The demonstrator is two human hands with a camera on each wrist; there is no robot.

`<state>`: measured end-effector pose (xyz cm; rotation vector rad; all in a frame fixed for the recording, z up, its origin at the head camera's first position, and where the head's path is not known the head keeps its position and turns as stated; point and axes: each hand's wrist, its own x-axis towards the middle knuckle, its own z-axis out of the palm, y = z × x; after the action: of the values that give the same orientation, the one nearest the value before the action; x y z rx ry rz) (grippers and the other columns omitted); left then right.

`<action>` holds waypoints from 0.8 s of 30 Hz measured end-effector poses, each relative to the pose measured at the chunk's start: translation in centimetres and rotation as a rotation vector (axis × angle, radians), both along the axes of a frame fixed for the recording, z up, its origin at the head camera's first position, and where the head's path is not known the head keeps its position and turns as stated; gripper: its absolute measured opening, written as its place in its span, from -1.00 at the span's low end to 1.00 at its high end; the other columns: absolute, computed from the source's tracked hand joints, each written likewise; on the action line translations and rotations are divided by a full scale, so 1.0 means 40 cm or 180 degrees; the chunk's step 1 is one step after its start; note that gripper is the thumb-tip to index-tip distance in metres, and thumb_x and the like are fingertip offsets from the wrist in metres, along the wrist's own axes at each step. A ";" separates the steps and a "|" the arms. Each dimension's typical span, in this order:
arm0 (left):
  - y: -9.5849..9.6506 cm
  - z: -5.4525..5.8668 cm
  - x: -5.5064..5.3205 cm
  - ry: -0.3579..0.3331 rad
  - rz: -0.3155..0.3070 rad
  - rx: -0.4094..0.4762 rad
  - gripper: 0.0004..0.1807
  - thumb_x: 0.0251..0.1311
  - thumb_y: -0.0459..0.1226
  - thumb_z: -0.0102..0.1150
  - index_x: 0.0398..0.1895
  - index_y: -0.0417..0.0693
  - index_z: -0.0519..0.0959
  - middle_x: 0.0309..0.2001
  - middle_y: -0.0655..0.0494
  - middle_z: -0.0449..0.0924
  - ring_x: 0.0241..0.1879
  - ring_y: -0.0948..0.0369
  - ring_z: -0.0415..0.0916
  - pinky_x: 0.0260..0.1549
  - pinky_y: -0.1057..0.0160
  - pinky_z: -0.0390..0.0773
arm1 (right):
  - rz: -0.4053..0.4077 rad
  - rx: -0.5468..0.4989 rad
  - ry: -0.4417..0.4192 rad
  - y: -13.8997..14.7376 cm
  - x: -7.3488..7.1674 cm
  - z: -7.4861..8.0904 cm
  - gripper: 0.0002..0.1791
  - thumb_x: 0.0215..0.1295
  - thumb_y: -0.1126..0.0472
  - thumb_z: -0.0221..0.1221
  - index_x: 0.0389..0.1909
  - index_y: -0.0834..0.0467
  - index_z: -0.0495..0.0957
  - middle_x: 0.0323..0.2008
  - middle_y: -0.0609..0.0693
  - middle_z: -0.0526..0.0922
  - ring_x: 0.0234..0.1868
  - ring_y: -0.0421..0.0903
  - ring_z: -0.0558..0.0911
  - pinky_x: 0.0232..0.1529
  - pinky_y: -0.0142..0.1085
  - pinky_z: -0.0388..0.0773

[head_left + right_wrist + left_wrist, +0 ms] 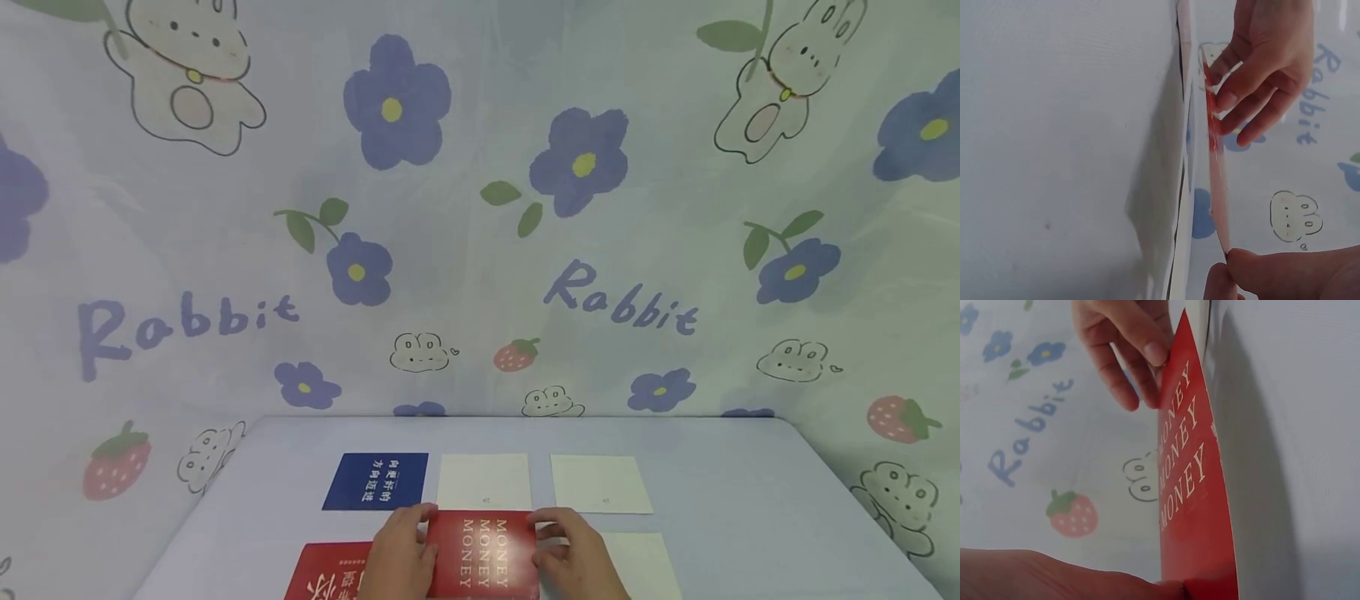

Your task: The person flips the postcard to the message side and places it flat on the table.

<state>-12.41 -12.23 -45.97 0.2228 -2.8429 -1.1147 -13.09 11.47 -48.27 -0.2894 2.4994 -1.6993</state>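
A red card [480, 554] printed with MONEY three times is held slightly above the table, its shadow falling beneath it. My left hand [400, 554] pinches the left edge, and its thumb [1147, 589] shows against the card in the left wrist view. On the opposite edge, my right hand [573, 554] grips with thumb and fingers; the right wrist view shows the thumb [1254, 265] at the card's near corner. Under my left forearm, part of another red card [330, 567] with white Chinese writing is covered. A white card [641, 562] lies partly behind my right hand.
Further back on the white table [765, 517], a blue card [375, 482] with white writing lies left of a white card [483, 479]. Another white card [600, 483] sits to the right. A patterned cloth [465, 250] hangs behind the table.
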 end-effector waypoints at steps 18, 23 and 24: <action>-0.013 0.006 -0.004 0.0100 0.0037 0.0003 -0.49 -0.03 -0.48 0.46 0.07 -0.25 0.58 -0.16 0.00 0.62 -0.30 0.17 0.55 -0.22 0.01 0.71 | -0.0373 0.0108 -0.0270 -0.015 -0.008 0.006 -0.46 0.08 0.44 0.38 0.13 0.42 0.51 -0.19 0.01 0.64 -0.20 -0.08 0.61 -0.14 -0.19 0.70; -0.013 0.011 -0.005 0.0064 0.0056 0.0000 -0.51 -0.01 -0.47 0.46 0.06 -0.28 0.58 -0.20 0.03 0.60 -0.31 0.19 0.53 -0.20 0.01 0.71 | -0.0396 0.0100 -0.0318 -0.012 -0.010 0.006 -0.46 0.07 0.45 0.38 0.13 0.41 0.52 -0.20 0.01 0.64 -0.21 -0.09 0.60 -0.14 -0.20 0.70; -0.014 0.012 -0.006 0.0062 0.0055 -0.0004 -0.52 -0.01 -0.46 0.46 0.05 -0.29 0.58 -0.21 0.03 0.60 -0.32 0.19 0.53 -0.20 0.01 0.71 | -0.0404 0.0093 -0.0337 -0.012 -0.010 0.006 -0.46 0.07 0.45 0.38 0.13 0.40 0.52 -0.20 0.01 0.64 -0.21 -0.09 0.60 -0.15 -0.21 0.70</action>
<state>-12.64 -12.78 -45.51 0.2348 -2.8190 -1.1059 -13.49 10.98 -48.04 -0.0377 2.5111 -1.6729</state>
